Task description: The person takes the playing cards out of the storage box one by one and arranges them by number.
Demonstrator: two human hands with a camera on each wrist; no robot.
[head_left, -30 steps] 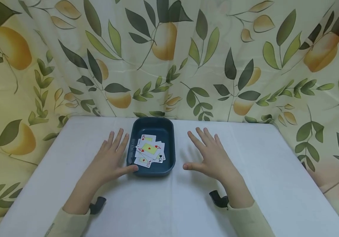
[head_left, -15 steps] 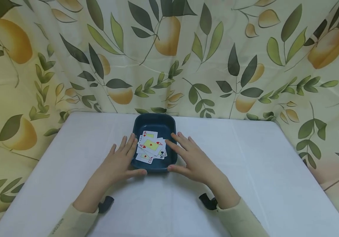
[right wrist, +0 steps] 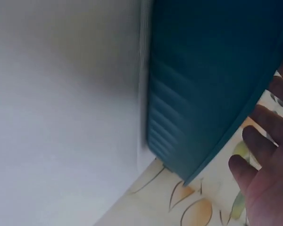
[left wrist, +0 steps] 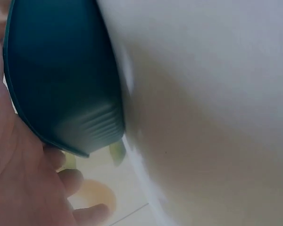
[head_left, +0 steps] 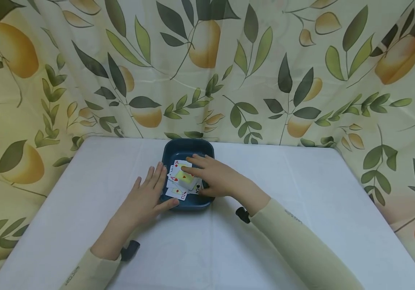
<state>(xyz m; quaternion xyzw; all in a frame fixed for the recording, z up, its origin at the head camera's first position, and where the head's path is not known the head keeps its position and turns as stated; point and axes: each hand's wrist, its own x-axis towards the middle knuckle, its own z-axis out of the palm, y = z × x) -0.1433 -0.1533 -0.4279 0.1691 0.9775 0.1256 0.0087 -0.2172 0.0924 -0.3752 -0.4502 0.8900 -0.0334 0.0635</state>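
Observation:
In the head view a dark blue tray (head_left: pixel 193 206) stands at the far side of the table. Several playing cards (head_left: pixel 178 195) lie loosely overlapped inside it, a red ace of hearts on top. My left hand (head_left: pixel 144 201) rests on the tray's left rim with its fingers extended and the thumb at the near corner. Reaching across the right rim, my right hand (head_left: pixel 220 177) has its fingers spread above the cards and covers part of them; contact with the cards cannot be made out. Both wrist views show the tray's ribbed outer wall (left wrist: pixel 61 70) beside the hands.
A white-covered table (head_left: pixel 200 257) spreads around the tray. Behind it hangs a curtain (head_left: pixel 251 72) printed with fruit and leaves. A black wrist mount (head_left: pixel 130 250) sticks out by the left sleeve, another (head_left: pixel 243 215) by the right.
Both hands have come inward from beside the tray. The left now lies at its left rim, while the right has gone on leftward over the rim to above the cards.

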